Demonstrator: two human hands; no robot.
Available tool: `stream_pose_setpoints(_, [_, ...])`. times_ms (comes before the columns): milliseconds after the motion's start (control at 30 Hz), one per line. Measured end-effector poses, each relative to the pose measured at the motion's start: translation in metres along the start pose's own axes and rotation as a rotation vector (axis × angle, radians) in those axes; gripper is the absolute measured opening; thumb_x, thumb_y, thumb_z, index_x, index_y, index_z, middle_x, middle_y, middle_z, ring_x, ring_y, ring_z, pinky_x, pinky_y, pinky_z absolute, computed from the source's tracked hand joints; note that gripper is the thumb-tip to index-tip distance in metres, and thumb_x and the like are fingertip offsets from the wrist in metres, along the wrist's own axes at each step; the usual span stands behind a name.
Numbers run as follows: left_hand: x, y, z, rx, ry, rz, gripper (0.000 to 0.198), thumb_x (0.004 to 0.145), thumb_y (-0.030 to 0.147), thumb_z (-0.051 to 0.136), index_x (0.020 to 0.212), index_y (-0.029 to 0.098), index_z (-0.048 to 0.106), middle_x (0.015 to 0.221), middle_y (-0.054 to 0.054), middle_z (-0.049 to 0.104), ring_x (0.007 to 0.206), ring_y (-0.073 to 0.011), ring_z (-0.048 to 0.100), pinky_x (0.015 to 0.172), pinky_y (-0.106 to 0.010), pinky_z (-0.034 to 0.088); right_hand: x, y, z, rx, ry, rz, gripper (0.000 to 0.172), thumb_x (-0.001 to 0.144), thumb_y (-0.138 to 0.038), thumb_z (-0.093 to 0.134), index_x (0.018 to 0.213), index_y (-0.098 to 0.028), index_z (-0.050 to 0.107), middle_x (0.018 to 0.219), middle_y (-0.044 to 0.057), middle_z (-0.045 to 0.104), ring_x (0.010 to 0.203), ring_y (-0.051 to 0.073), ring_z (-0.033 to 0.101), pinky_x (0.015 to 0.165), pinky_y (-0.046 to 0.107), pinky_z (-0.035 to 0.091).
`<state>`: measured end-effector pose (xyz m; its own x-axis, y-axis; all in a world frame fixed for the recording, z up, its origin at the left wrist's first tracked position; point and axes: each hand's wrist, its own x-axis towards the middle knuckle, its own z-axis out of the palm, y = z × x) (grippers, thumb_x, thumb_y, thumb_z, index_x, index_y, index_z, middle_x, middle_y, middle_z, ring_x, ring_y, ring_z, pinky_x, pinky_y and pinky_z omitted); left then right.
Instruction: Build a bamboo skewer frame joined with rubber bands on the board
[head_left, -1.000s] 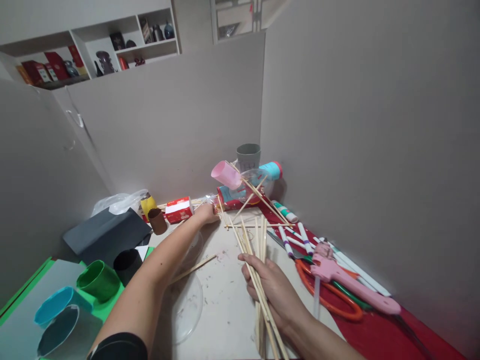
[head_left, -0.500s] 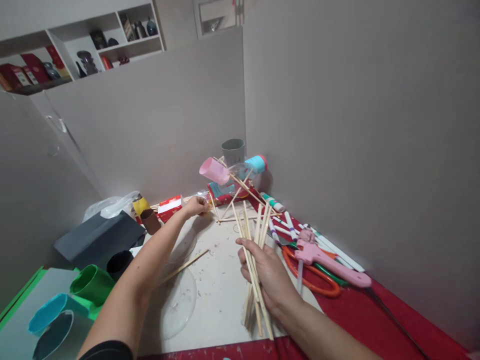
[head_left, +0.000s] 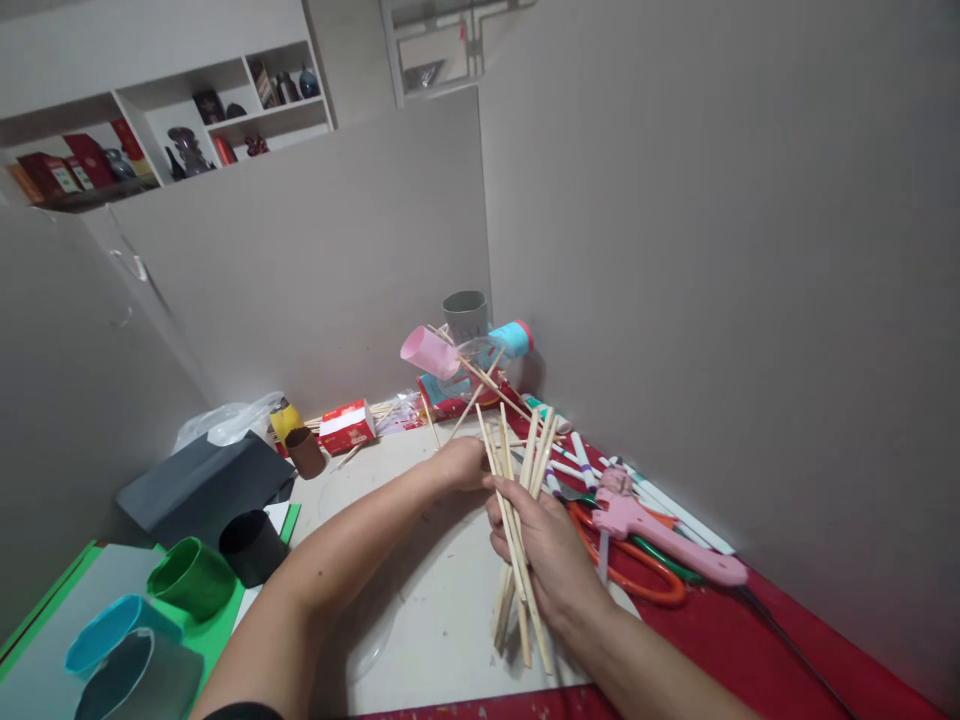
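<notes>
My right hand (head_left: 544,545) is wrapped round a bundle of thin wooden sticks (head_left: 517,560), which stand nearly upright and fan out at the top. Right beside it, my left hand (head_left: 463,463) reaches across with bent, closed fingers. Its fingertips are hidden behind the sticks and my right thumb, so what they hold does not show. Behind both hands stands a frame of sticks (head_left: 469,405) carrying a pink paper cup (head_left: 430,352), a grey cup (head_left: 466,315) and a blue tube with a red rim (head_left: 511,340).
A pink glue gun (head_left: 664,535), orange-handled scissors (head_left: 645,588) and several markers (head_left: 581,458) lie at right on the red cloth (head_left: 720,650). At left are a green cup (head_left: 191,580), a black cup (head_left: 253,548), a brown cup (head_left: 306,453) and a red box (head_left: 347,426).
My left hand has come back from the far side of the board, moving right and nearer to the bundle. My right hand still holds the sticks. The view has tilted slightly.
</notes>
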<state>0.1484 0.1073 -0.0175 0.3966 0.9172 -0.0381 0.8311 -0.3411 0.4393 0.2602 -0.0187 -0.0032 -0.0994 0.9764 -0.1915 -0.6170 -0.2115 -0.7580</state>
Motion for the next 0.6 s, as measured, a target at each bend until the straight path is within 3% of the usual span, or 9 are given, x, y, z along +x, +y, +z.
stream_pose_setpoints(133, [0.003,0.0,-0.001,-0.001,0.001,0.049,0.01,0.062,0.023,0.07,0.07,0.017,0.07,0.07,0.0,0.066,0.076,-0.0182,0.058,0.07,-0.024,0.044,0.001,0.0,0.001,-0.02,-0.008,-0.009,0.029,0.062,-0.037,0.072,0.072,-0.018,0.052,0.047,-0.006,0.046,0.036,0.005,0.029,0.034,0.018,0.017])
stream_pose_setpoints(433, [-0.021,-0.01,0.003,-0.155,0.148,-0.035,0.003,0.063,0.015,0.063,0.065,0.013,0.064,0.06,0.001,0.058,0.062,-0.013,0.052,0.063,-0.024,0.043,0.003,-0.006,-0.001,-0.024,0.0,-0.021,0.027,0.062,-0.035,0.07,0.073,-0.017,0.053,0.047,-0.007,0.046,0.035,0.004,0.031,0.033,0.017,0.018])
stream_pose_setpoints(600, [-0.046,-0.027,-0.022,-0.395,0.185,-0.141,0.003,0.069,0.014,0.059,0.069,0.012,0.061,0.058,0.002,0.057,0.053,-0.0088,0.053,0.057,-0.022,0.045,0.003,-0.011,0.0,-0.007,-0.007,-0.014,0.025,0.062,-0.033,0.07,0.075,-0.017,0.055,0.046,-0.007,0.047,0.034,0.004,0.031,0.032,0.017,0.018])
